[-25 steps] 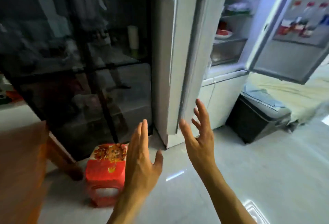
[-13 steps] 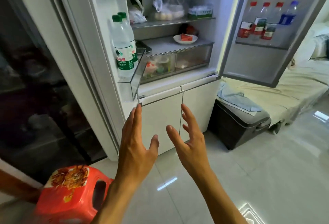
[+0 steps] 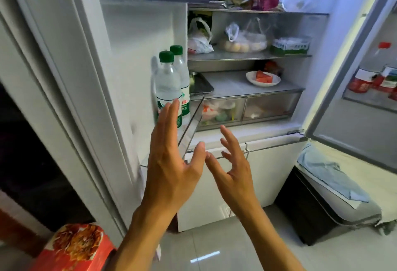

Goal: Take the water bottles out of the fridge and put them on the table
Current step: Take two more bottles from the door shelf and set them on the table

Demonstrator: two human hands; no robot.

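The fridge stands open in front of me. Two clear water bottles with green caps point(image 3: 167, 81) stand side by side in the clear bin of the left door point(image 3: 189, 128). My left hand point(image 3: 171, 159) is raised just below and in front of them, fingers apart, fingertips overlapping the nearer bottle's label, holding nothing. My right hand point(image 3: 234, 169) is beside it, fingers spread and slightly curled, empty. More bottles with red labels point(image 3: 363, 81) stand in the right door's shelf point(image 3: 369, 103). The table is out of view.
Inside the fridge are bagged food point(image 3: 245, 40), a plate with watermelon point(image 3: 263, 78) and clear drawers point(image 3: 247, 107). A red plastic stool point(image 3: 73, 247) stands at the lower left. A dark bin with a grey lid and a blue cloth point(image 3: 330, 186) stands at the right.
My view has swung from the dark cabinet to the open fridge and come closer. Both hands have risen towards the left door's bottles, staying empty.
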